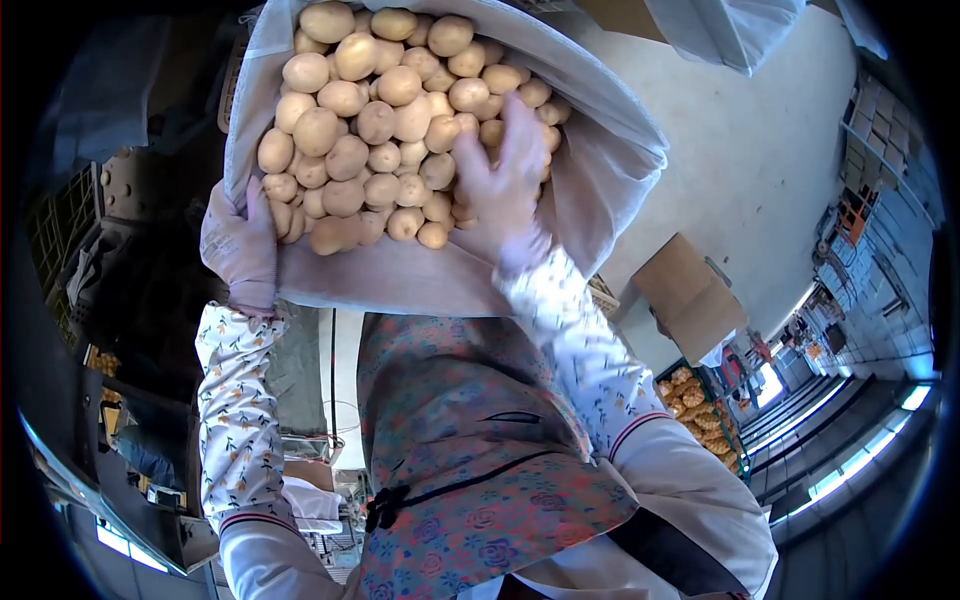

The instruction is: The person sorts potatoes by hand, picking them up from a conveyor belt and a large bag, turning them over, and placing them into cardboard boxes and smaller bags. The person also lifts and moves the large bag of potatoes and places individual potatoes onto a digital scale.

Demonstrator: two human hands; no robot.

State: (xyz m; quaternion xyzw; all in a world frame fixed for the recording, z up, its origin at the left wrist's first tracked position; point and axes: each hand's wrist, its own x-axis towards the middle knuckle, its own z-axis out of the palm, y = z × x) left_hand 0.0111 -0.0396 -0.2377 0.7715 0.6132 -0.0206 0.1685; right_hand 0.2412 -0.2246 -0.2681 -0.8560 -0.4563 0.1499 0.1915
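Note:
Many smooth tan potatoes point(376, 122) fill a container lined with a pale, thin cloth-like bag point(390, 283). My left hand point(240, 247), which looks gloved, grips the bag's left edge near the front corner, thumb inside and fingers outside. Over the right side of the heap, my right hand point(503, 185) reaches in with its fingers apart, touching or just above the potatoes; some of them are hidden beneath it. I see nothing held in that hand. The bag's right side stands loose and folded outward.
An open cardboard box point(690, 298) stands on the floor to the right. Beyond it is a crate of bagged yellowish produce point(703, 412). Dark machinery point(140, 260) lies to the left. Stacked boxes point(872, 135) line the far right wall.

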